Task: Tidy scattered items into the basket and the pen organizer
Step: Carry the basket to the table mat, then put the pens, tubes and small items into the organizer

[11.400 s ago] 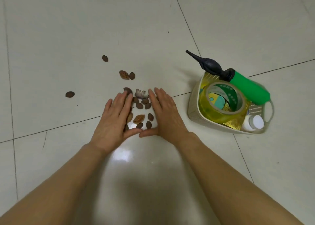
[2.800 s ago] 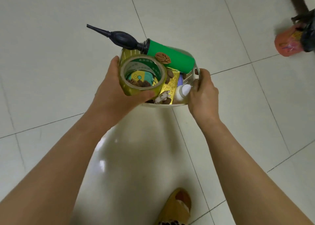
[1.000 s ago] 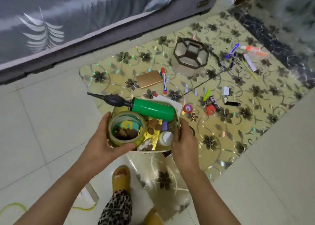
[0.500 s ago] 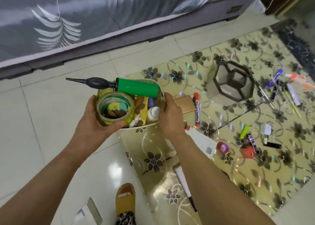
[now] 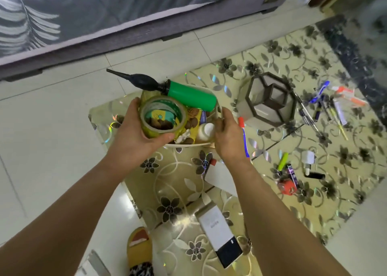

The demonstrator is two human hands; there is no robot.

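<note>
Basket (image 5: 189,145): cream plastic, held above a gold floral mat (image 5: 173,183), gripped at both ends. Left hand (image 5: 136,135) curled round the left end, thumb pressed against the tape roll (image 5: 162,116). Right hand (image 5: 227,135) curled round the right end, fingers over the rim.

Contents: yellow-tinted tape roll standing at the left, with small brown seed-like pieces (image 5: 160,124) inside its core. Green hand pump (image 5: 191,96) laid across the far rim, black nozzle projecting out to the left. White bottle (image 5: 206,130) at the near right. More brown pieces on a gold sheet between roll and bottle. Small pale lumpy object at the near edge; identity not determinable.

Pen organizer (image 5: 270,100): octagonal, dark-framed, standing on the mat to the right of the basket, apart from it. Compartments visible; contents, if any, not discernible.

Loose on the mat, right side: blue pens (image 5: 319,95), an orange marker (image 5: 348,93), a green highlighter (image 5: 282,161), a white plug (image 5: 307,158), a red item (image 5: 288,186); all blurred. Red-capped marker (image 5: 244,133) partly hidden behind the right hand. White box (image 5: 218,236) lying near, below the forearms. White card (image 5: 219,178) partly covered by the right forearm.

Yellow slipper (image 5: 139,248) at the bottom edge, cut off. Bed (image 5: 125,9) along the top.
</note>
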